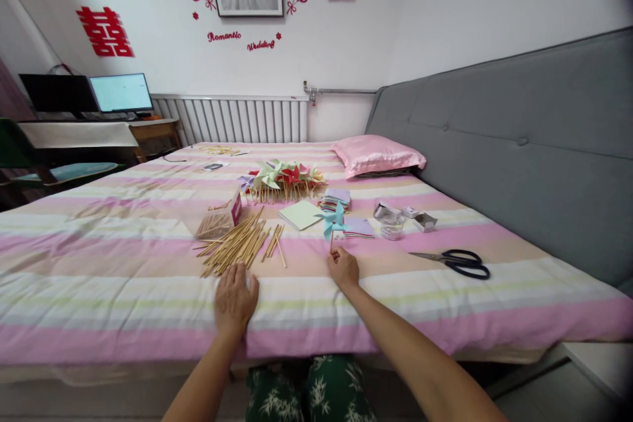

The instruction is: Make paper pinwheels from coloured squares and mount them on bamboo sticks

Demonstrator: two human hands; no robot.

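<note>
My right hand (343, 268) pinches the thin stick of a light blue paper pinwheel (335, 221), holding it upright above the striped bedspread (123, 270). My left hand (235, 298) lies flat and palm down on the bedspread, fingers apart, just below a loose heap of wooden sticks (238, 244). A pile of finished pinwheels (284, 179) in green, red and purple lies farther back. Squares of coloured paper (336, 199) and a pale green sheet (300, 213) lie beside the blue pinwheel.
Black scissors (459, 262) lie to the right, near a small glass jar (392, 227) and silver bits. An open box of sticks (220, 217) stands left of the heap. A pink pillow (376, 155) rests by the grey headboard (519, 145). A desk with monitors (89, 95) stands far left.
</note>
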